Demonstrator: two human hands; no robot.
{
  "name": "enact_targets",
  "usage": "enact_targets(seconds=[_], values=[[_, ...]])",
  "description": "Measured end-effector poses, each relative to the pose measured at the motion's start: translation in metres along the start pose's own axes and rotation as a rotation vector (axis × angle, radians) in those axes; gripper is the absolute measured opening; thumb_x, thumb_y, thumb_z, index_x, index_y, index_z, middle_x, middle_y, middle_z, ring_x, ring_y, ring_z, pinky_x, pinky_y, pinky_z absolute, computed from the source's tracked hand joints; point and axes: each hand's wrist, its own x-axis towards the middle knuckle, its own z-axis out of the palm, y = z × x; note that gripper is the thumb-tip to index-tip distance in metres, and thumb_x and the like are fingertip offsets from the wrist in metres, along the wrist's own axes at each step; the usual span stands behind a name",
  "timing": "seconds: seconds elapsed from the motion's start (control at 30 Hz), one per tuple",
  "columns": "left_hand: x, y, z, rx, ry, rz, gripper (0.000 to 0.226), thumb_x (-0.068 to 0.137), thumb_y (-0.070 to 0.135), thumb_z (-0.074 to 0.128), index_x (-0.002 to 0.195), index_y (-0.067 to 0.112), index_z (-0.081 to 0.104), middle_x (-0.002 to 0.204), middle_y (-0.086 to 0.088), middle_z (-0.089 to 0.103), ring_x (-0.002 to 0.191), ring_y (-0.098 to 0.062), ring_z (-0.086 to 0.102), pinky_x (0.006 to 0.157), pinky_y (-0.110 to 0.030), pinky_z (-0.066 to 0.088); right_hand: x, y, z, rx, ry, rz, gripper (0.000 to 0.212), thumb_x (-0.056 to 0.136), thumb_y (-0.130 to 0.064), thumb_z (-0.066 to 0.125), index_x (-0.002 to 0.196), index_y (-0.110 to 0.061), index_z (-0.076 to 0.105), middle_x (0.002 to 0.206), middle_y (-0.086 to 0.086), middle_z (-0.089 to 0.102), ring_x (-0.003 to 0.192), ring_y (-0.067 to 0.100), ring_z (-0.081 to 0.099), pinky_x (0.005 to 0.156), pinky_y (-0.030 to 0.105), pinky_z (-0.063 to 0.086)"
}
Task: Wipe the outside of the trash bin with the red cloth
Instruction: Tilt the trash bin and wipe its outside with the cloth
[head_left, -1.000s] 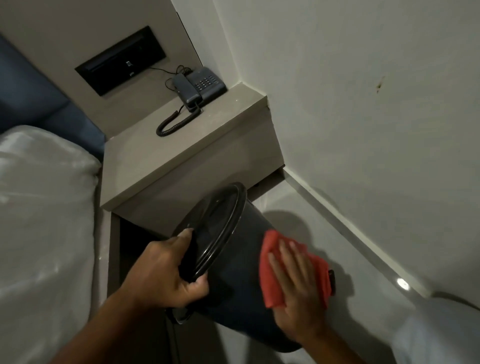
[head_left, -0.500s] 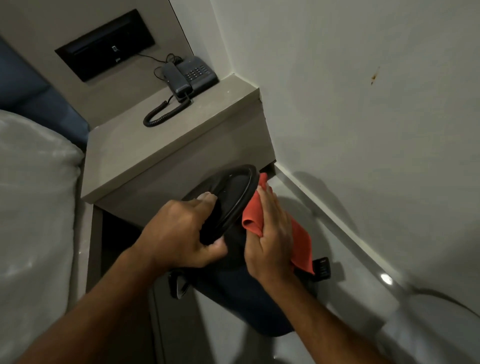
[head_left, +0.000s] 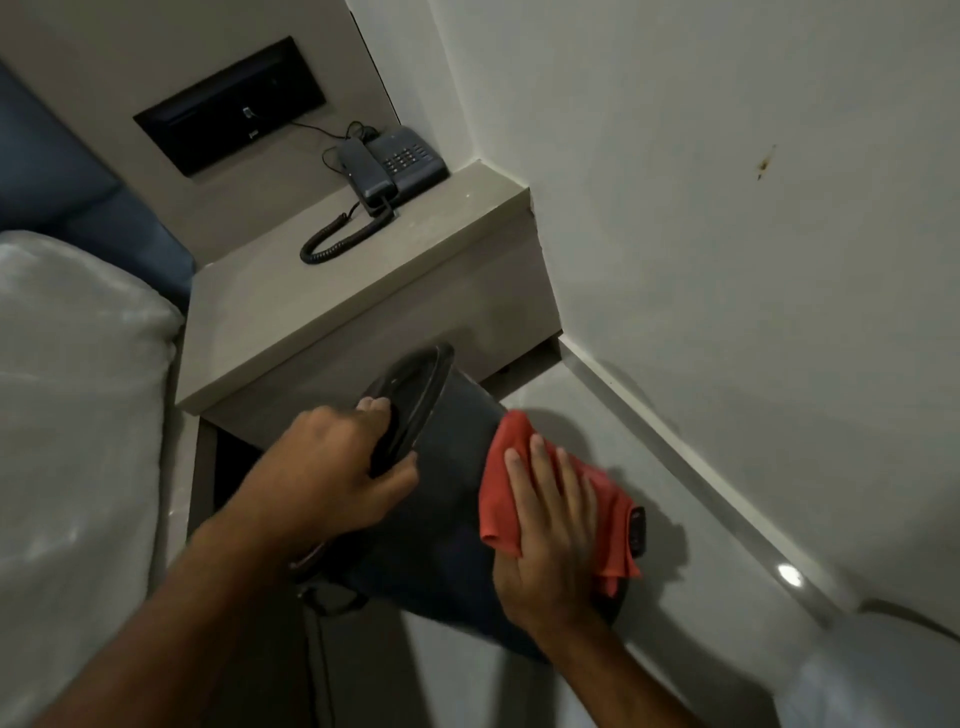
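A dark trash bin (head_left: 441, 519) is tilted on the floor, its lidded top pointing up toward the nightstand. My left hand (head_left: 332, 467) grips the bin's rim, with the fingers curled over the lid edge. A red cloth (head_left: 501, 478) lies against the bin's right side, and my right hand (head_left: 550, 540) presses flat on it with fingers spread. A black pedal (head_left: 638, 530) sticks out at the bin's base beside the cloth. The bin's underside is hidden behind my right hand.
A grey nightstand (head_left: 311, 312) stands just behind the bin, carrying a dark phone (head_left: 395, 166) with a coiled cord. A white bed (head_left: 78, 415) is at the left. The wall (head_left: 727, 260) and its baseboard (head_left: 675, 457) run along the right.
My right hand has slid with the red cloth from near the bin's lid down toward its base. The left hand keeps its grip on the rim.
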Motion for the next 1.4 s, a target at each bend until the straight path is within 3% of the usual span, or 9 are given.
enact_targets(seconds=[0.1, 0.17, 0.37, 0.53, 0.77, 0.87, 1.13, 1.3, 1.4], values=[[-0.017, -0.020, 0.003, -0.052, 0.061, 0.093, 0.063, 0.084, 0.039, 0.065, 0.130, -0.003, 0.054, 0.089, -0.008, 0.073, 0.066, -0.005, 0.069, 0.053, -0.005, 0.048, 0.026, 0.003, 0.015, -0.099, 0.081, -0.115, 0.059, 0.090, -0.031, 0.054, 0.147, -0.023, 0.041, 0.152, 0.016, 0.047, 0.138, 0.046, 0.043, 0.106, 0.067, 0.034], [-0.022, -0.027, 0.015, -0.043, 0.061, 0.076, 0.073, 0.081, 0.030, 0.075, 0.138, -0.006, 0.047, 0.100, -0.018, 0.074, 0.076, -0.017, 0.073, 0.065, -0.018, 0.057, 0.036, 0.013, 0.023, -0.163, 0.076, -0.118, 0.072, 0.082, -0.026, 0.069, 0.147, -0.023, 0.039, 0.153, 0.017, 0.045, 0.139, 0.047, 0.040, 0.106, 0.069, 0.032], [-0.021, -0.039, 0.029, -0.252, 0.005, -0.112, 0.087, 0.068, 0.055, 0.069, 0.141, 0.027, 0.031, 0.097, 0.021, 0.057, 0.079, 0.005, 0.066, 0.059, -0.006, 0.054, 0.043, 0.025, 0.021, -0.054, -0.050, -0.180, 0.056, 0.094, -0.038, 0.050, 0.148, -0.027, 0.042, 0.156, 0.008, 0.045, 0.144, 0.039, 0.037, 0.111, 0.064, 0.028], [-0.007, -0.044, 0.042, -0.358, 0.045, -0.467, 0.091, 0.075, 0.050, 0.070, 0.150, 0.022, 0.026, 0.111, 0.000, 0.059, 0.079, -0.011, 0.061, 0.061, -0.016, 0.051, 0.035, 0.014, 0.019, 0.059, -0.214, -0.203, 0.070, 0.085, -0.039, 0.058, 0.151, -0.033, 0.036, 0.158, 0.000, 0.041, 0.147, 0.033, 0.033, 0.112, 0.066, 0.026], [-0.033, -0.051, 0.036, -0.600, -0.055, -0.348, 0.080, 0.070, 0.022, 0.080, 0.121, 0.062, 0.033, 0.099, 0.005, 0.063, 0.080, -0.008, 0.074, 0.052, -0.017, 0.058, 0.034, 0.020, 0.005, -0.006, -0.187, 0.220, 0.060, 0.096, -0.044, 0.040, 0.152, -0.024, 0.031, 0.156, 0.006, 0.044, 0.146, 0.034, 0.034, 0.115, 0.062, 0.029], [-0.035, -0.050, 0.037, -0.587, -0.077, -0.329, 0.087, 0.070, 0.021, 0.080, 0.138, 0.044, 0.029, 0.099, 0.007, 0.063, 0.081, -0.004, 0.073, 0.053, -0.015, 0.058, 0.071, -0.018, 0.018, -0.145, -0.239, 0.461, 0.055, 0.095, -0.042, 0.051, 0.148, -0.033, 0.042, 0.160, 0.000, 0.038, 0.147, 0.033, 0.027, 0.118, 0.058, 0.018], [-0.043, -0.051, 0.039, -0.483, -0.061, -0.275, 0.106, 0.067, 0.021, 0.079, 0.154, 0.025, 0.019, 0.082, 0.003, 0.067, 0.067, -0.002, 0.073, 0.048, -0.010, 0.053, 0.056, -0.047, 0.012, -0.098, -0.533, -0.291, 0.076, 0.087, -0.052, 0.034, 0.157, -0.035, 0.012, 0.166, 0.000, 0.023, 0.150, 0.038, 0.022, 0.116, 0.065, 0.021], [-0.047, -0.056, 0.040, -0.449, -0.080, -0.188, 0.108, 0.071, 0.024, 0.078, 0.155, 0.028, 0.010, 0.090, 0.002, 0.065, 0.071, -0.006, 0.073, 0.050, -0.013, 0.056, 0.068, 0.049, -0.020, -0.269, -0.575, 0.360, 0.070, 0.099, -0.050, 0.039, 0.158, -0.035, 0.004, 0.167, 0.003, 0.019, 0.150, 0.034, 0.018, 0.121, 0.058, 0.016], [-0.055, -0.052, 0.032, -0.453, -0.097, -0.070, 0.102, 0.070, 0.033, 0.077, 0.149, 0.042, 0.013, 0.095, 0.009, 0.065, 0.075, -0.006, 0.072, 0.055, -0.016, 0.058, 0.067, 0.025, -0.019, -0.171, -0.500, 0.323, 0.065, 0.098, -0.047, 0.040, 0.157, -0.033, 0.016, 0.165, 0.000, 0.025, 0.149, 0.034, 0.021, 0.119, 0.061, 0.014]])
